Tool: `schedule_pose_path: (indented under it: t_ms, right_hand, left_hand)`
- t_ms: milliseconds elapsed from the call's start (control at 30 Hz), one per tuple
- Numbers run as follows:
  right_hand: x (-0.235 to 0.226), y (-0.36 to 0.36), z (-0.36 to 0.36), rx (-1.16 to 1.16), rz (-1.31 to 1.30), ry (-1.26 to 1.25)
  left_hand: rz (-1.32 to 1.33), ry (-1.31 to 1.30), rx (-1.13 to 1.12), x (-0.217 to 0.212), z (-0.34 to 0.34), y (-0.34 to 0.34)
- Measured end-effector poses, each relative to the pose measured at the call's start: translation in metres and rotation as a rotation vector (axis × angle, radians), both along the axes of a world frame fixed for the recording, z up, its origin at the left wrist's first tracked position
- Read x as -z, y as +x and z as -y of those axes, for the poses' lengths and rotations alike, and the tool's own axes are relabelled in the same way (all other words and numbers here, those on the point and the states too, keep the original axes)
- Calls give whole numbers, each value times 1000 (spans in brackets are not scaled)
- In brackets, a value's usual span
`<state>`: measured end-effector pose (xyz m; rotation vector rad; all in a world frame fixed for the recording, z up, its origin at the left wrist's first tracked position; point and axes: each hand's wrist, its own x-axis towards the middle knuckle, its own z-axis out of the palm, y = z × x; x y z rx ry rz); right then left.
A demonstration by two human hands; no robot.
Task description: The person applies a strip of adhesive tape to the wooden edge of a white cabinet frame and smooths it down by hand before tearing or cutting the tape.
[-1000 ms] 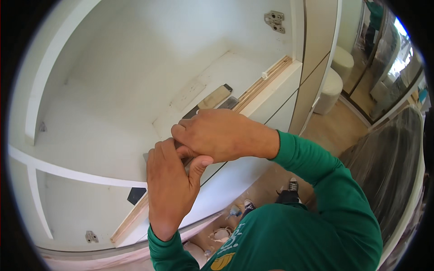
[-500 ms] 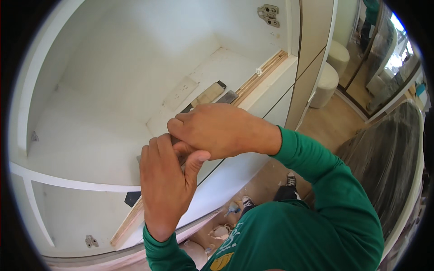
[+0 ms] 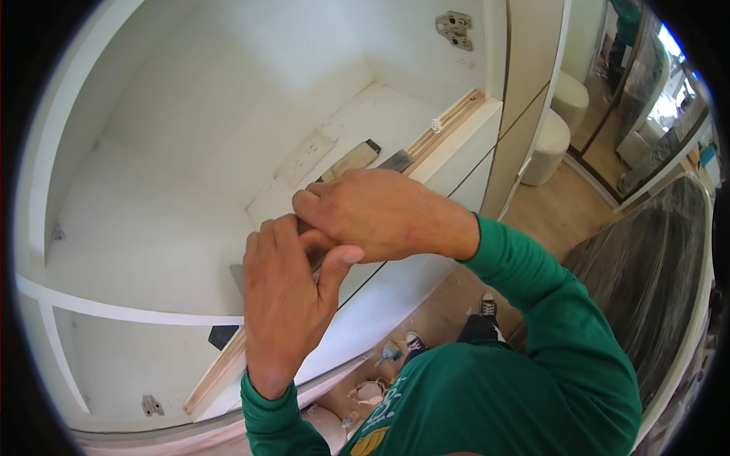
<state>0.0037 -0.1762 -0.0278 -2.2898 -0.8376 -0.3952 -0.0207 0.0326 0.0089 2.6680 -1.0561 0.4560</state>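
The right hand (image 3: 372, 213) is curled over a dark grey bar (image 3: 397, 161), fingers bent tightly around it with the thumb tucked under. The left hand (image 3: 285, 296) sits just beside it, fingers bent down and thumb standing away from them; its palm side is hidden, so I can't say for sure whether it grips the bar or only steadies it. The bar's upper end shows past the right hand, at the wooden strip (image 3: 445, 133) along the cabinet's front edge. Over the last second, hands and bar have slid a little up that strip, toward the upper right, so I judge the work to be travelling along the edge rather than staying on one spot. A flat grey piece (image 3: 237, 279) shows beyond the left hand. Farther in, a tan-handled tool (image 3: 355, 158) lies on the cabinet floor (image 3: 137, 258), and a metal hinge (image 3: 455, 30) is fixed to the side wall
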Motion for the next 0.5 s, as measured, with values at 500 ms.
schedule_pose_path:
  t_ms: [500]
  right_hand:
    - [3,5,-12,-53,82,25]
  left_hand:
    - [-3,16,-41,-9,-9,-6]
